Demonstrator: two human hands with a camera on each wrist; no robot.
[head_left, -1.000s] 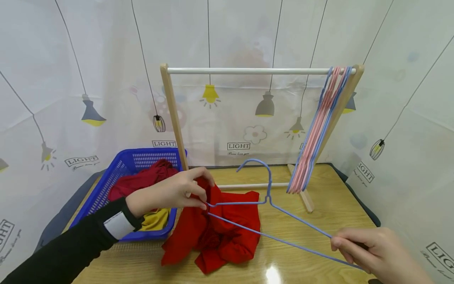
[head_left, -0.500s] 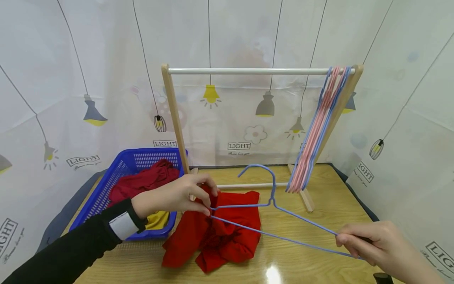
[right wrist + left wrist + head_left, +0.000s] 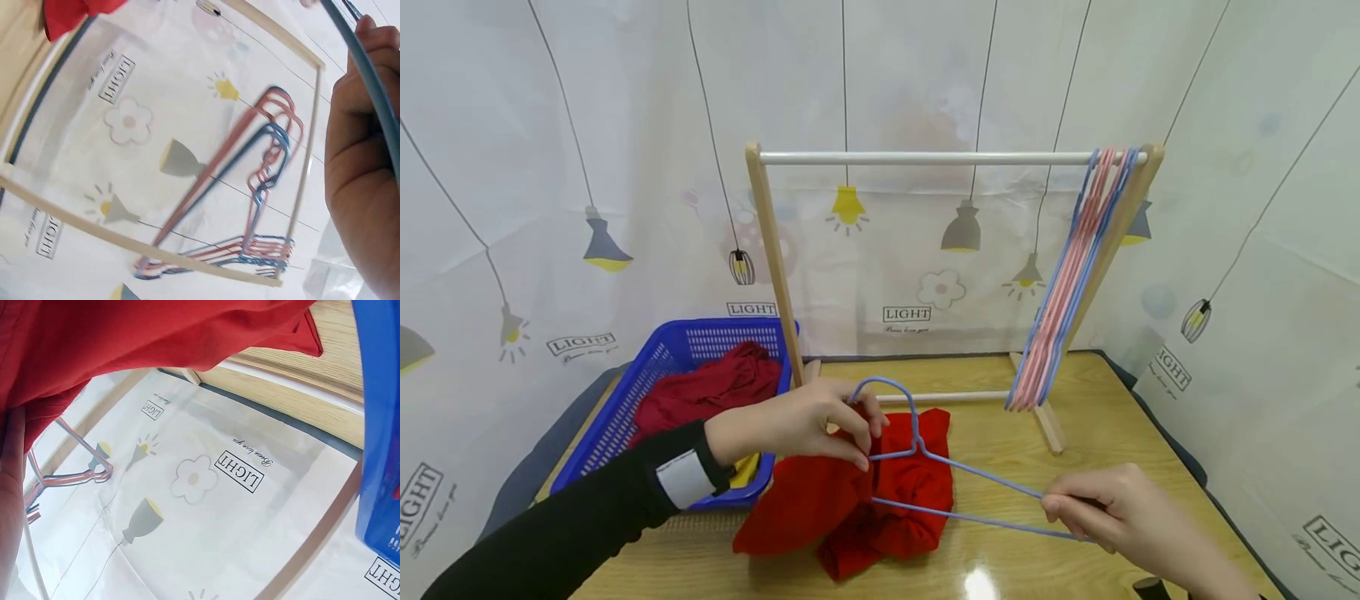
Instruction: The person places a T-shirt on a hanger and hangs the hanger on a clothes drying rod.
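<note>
My left hand [image 3: 820, 421] pinches the edge of a red garment [image 3: 808, 504] above the wooden table. A blue hanger [image 3: 981, 475] has its left end in behind the raised red cloth, next to these fingers, so that tip is hidden. Its hook points up and curves left over the left hand's fingers. My right hand [image 3: 1101, 508] grips the hanger's right end. Bunched red fabric lies on the table below. In the left wrist view, red cloth [image 3: 156, 331] spans the top. The right wrist view shows the hanger's blue bar [image 3: 356, 56] crossing in front of the right hand.
A blue basket [image 3: 662, 333] at left holds dark red cloth [image 3: 711, 387] and yellow cloth [image 3: 745, 471]. Behind the hands stands a rack with a white rail [image 3: 925, 158]. Several pink and blue hangers [image 3: 1071, 283] hang at its right end. A dark object [image 3: 1150, 587] shows at the front edge.
The right hand has moved left with the hanger, and the hanger's left end has gone into the red garment. My left hand has shifted slightly right and down with the cloth.
</note>
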